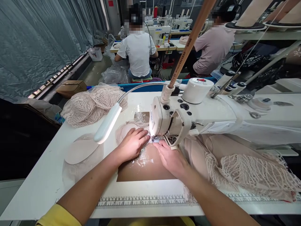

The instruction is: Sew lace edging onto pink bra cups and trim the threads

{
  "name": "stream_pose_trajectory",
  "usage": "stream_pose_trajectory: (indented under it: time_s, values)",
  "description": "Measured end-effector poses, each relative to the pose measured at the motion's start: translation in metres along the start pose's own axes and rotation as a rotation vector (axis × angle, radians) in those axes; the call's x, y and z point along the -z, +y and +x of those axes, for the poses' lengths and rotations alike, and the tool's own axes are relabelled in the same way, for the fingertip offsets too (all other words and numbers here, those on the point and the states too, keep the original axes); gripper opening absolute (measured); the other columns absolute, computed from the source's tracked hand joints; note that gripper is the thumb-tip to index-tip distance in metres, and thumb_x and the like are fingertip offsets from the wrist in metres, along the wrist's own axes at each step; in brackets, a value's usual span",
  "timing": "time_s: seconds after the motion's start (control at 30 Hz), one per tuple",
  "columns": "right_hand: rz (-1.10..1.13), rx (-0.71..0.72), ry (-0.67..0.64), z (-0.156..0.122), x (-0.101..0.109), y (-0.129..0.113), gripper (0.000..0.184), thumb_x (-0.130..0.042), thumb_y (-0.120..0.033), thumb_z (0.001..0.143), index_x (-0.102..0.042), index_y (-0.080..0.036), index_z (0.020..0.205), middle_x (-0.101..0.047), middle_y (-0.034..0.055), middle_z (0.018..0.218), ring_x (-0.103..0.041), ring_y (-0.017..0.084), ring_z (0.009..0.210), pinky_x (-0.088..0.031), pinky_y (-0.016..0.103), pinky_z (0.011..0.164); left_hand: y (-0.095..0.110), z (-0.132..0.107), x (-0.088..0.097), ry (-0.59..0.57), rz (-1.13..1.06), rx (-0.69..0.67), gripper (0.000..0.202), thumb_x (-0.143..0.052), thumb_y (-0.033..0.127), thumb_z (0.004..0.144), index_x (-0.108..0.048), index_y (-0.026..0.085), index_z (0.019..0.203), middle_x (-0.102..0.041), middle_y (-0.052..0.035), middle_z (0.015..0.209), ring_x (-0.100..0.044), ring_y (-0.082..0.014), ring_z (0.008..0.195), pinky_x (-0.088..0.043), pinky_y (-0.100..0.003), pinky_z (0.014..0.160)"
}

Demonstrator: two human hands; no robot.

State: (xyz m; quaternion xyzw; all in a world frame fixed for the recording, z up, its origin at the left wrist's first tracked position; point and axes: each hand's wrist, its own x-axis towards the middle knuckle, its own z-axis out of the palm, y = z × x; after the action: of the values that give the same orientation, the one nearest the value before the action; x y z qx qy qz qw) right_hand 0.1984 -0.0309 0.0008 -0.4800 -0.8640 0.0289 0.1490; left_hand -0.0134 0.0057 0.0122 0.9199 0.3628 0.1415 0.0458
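My left hand (134,142) lies palm down on a piece of sheer beige fabric (122,131), its fingers stretched out toward the needle area of a white sewing machine (199,91). Just right of the needle, my right hand (170,158) has its fingers drawn together in a pinch at the fabric's edge; the exact grip is partly hidden. Both hands rest over a shiny brown sheet (145,172) on the machine bed. Beige lace garment pieces (249,169) lie beside my right forearm. A round pale cup piece on mesh (81,152) lies left of my left arm.
Bunched beige lace (94,103) sits at the table's back left. A lamp (108,122) on a bendy neck hangs over the left side. A printed ruler (141,202) runs along the front edge. Two people (139,51) sit at machines beyond. Thread cones (252,14) stand upper right.
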Motion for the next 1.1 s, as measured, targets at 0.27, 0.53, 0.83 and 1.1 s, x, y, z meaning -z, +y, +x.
stream_pose_trajectory:
  time_s: [0.27,0.53,0.83,1.1]
  values:
    - [-0.022,-0.023,0.061,-0.002,-0.002,0.002,0.031,-0.042,-0.012,0.091,-0.070,-0.019,0.104,-0.071,0.0091,0.099,-0.063,0.021,0.092,-0.049,0.032,0.085,0.009,-0.010,0.017,-0.125,0.125,0.177,0.025,-0.043,0.025,0.092,-0.065,0.015,0.085,-0.063,-0.0093,0.087,-0.058,-0.0226,0.079,-0.044,-0.034,0.066]
    - [0.004,-0.073,0.021,0.000,0.001,0.003,0.032,-0.042,-0.008,0.088,-0.070,-0.017,0.100,-0.071,0.0099,0.097,-0.064,0.021,0.090,-0.050,0.031,0.081,0.029,-0.010,0.009,-0.106,0.095,0.113,0.022,-0.044,0.023,0.092,-0.063,0.015,0.087,-0.061,-0.0086,0.087,-0.054,-0.0217,0.077,-0.043,-0.035,0.067]
    - [0.014,-0.013,0.084,-0.006,-0.007,0.008,0.035,-0.044,-0.007,0.085,-0.069,-0.019,0.108,-0.070,0.0103,0.104,-0.062,0.022,0.094,-0.048,0.031,0.082,0.028,-0.015,0.005,-0.131,0.084,0.013,0.029,-0.044,0.020,0.093,-0.061,0.013,0.115,-0.063,-0.0106,0.112,-0.057,-0.0227,0.089,-0.046,-0.037,0.076]
    - [0.006,0.020,-0.025,-0.004,0.004,-0.001,0.039,-0.046,-0.005,0.082,-0.067,-0.021,0.110,-0.066,0.0047,0.088,-0.053,0.013,0.065,-0.037,0.023,0.058,0.030,-0.016,0.002,-0.120,0.071,-0.010,0.034,-0.042,0.023,0.094,-0.058,0.013,0.122,-0.059,-0.0095,0.127,-0.056,-0.0224,0.089,-0.048,-0.037,0.076]
